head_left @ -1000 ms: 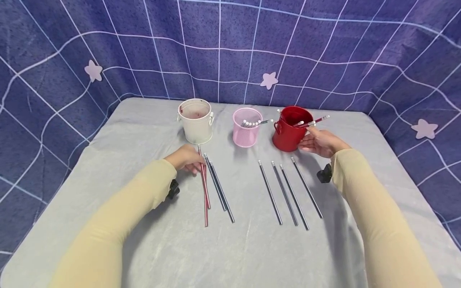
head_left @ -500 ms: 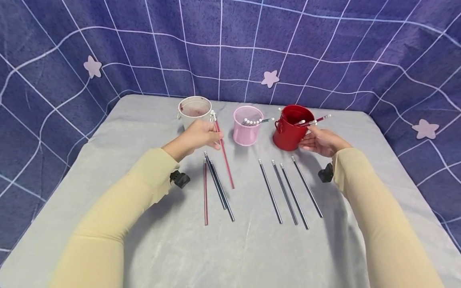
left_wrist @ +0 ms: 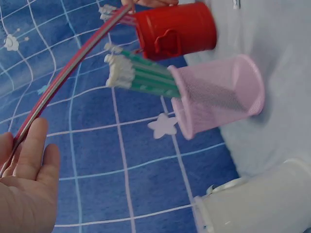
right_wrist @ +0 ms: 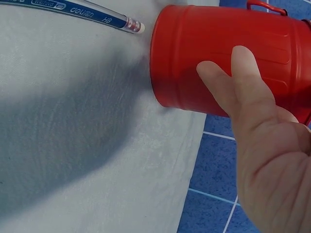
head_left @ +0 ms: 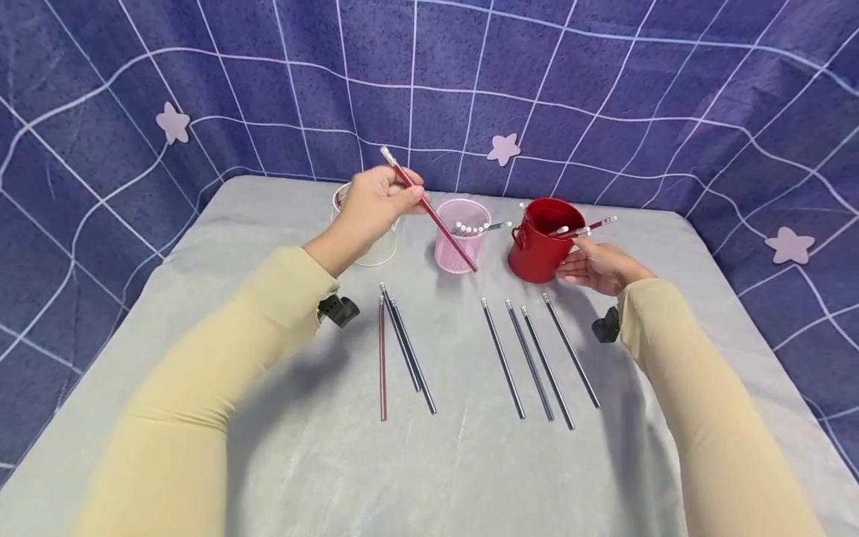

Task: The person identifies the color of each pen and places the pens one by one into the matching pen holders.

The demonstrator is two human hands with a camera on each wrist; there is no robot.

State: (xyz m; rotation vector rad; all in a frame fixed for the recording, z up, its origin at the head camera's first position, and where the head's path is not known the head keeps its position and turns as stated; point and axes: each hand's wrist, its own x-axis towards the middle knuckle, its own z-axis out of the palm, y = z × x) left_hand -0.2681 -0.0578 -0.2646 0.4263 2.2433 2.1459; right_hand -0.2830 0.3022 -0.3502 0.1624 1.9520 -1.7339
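Observation:
My left hand (head_left: pixel 376 205) pinches a red pencil (head_left: pixel 439 222) between thumb and fingers, in front of the pink mesh cup (head_left: pixel 446 253). The pencil slants, its white eraser end up and left. In the left wrist view, it rises across the picture from the fingers. My right hand (head_left: pixel 600 267) touches the side of a red bucket (head_left: pixel 533 257), its fingers extended along the wall in the right wrist view. Several pencils lean out of that bucket. The pink cup holds several green pencils (left_wrist: pixel 146 77) with white ends.
A white bucket (head_left: pixel 377 250) stands partly behind my left hand. On the grey cloth lie another red pencil (head_left: pixel 382 358) and two dark pencils (head_left: pixel 409 347) at left, with several dark blue pencils (head_left: pixel 503 358) at right. A blue curtain (head_left: pixel 429 89) hangs behind.
My left hand has picked up a red pencil from the left group, raised it and carried it rightward and away, near the pink cup. The right hand stays at the red bucket.

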